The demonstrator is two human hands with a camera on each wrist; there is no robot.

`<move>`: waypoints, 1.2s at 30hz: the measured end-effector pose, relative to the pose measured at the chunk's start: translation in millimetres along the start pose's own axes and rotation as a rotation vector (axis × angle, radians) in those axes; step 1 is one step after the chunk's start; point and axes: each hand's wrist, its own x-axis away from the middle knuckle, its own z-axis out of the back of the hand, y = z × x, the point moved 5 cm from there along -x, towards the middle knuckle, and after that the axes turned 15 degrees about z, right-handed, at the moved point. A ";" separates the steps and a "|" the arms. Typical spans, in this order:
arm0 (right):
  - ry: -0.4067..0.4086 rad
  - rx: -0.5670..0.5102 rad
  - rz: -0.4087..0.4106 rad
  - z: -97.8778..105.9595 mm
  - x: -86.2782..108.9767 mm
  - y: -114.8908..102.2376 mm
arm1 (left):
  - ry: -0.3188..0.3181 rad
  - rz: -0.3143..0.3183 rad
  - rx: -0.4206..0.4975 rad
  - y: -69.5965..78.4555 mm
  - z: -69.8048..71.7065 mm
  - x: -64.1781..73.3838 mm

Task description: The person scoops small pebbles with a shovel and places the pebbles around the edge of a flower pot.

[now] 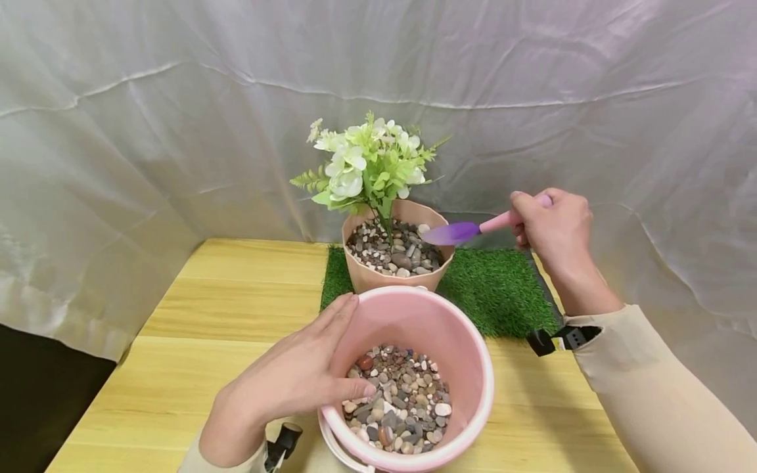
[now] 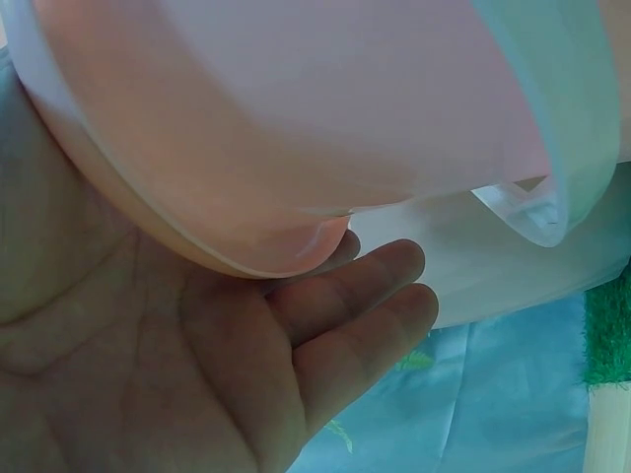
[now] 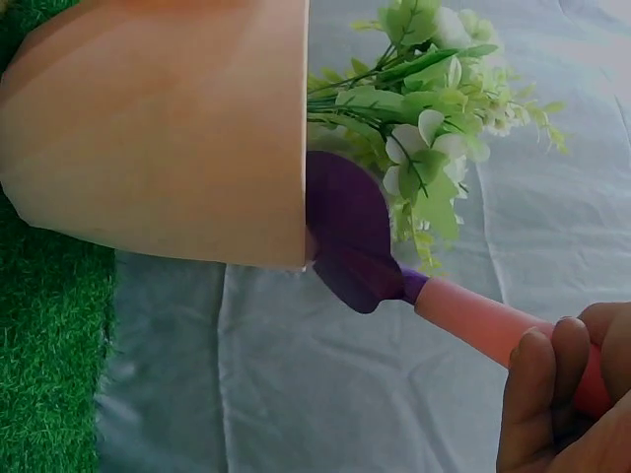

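Observation:
My right hand [image 1: 558,226] grips the pink handle of a purple-bladed garden trowel [image 1: 452,234], its blade over the right rim of a peach flower pot [image 1: 396,284]. Pebbles fill the pot around a plant with white flowers and green leaves [image 1: 367,161]. In the right wrist view the trowel blade [image 3: 350,232] is tilted at the pot's mouth. Nearer to me stands a pink bucket [image 1: 481,381] with mixed pebbles [image 1: 402,401] at its bottom. My left hand [image 1: 296,368] rests across the bucket's left rim, thumb stretched inside, fingers extended along the outside. Its palm touches the rim in the left wrist view.
A green turf mat [image 1: 497,289] lies under the pot and to its right. The wooden table [image 1: 236,315] spreads out on both sides of the bucket. A grey cloth [image 1: 236,131] hangs behind. The bucket's handle [image 1: 343,453] hangs down at its near left.

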 end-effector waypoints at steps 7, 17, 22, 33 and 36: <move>0.082 -0.096 0.013 8.5 12.3 -3.3 | 0.000 0.002 -0.001 0.1 0.1 0.5; 0.156 -0.200 0.030 21.0 40.9 -18.8 | 0.009 0.001 -0.001 0.2 0.5 1.6; 0.146 -0.217 0.070 26.0 58.8 -26.9 | 0.011 -0.006 -0.001 0.5 0.3 2.0; -0.110 -0.011 0.267 6.8 104.3 -48.8 | 0.019 -0.012 -0.004 0.4 -0.2 2.1; -0.208 0.066 0.333 -6.8 112.5 -51.1 | 0.024 -0.012 0.002 0.6 -0.3 2.1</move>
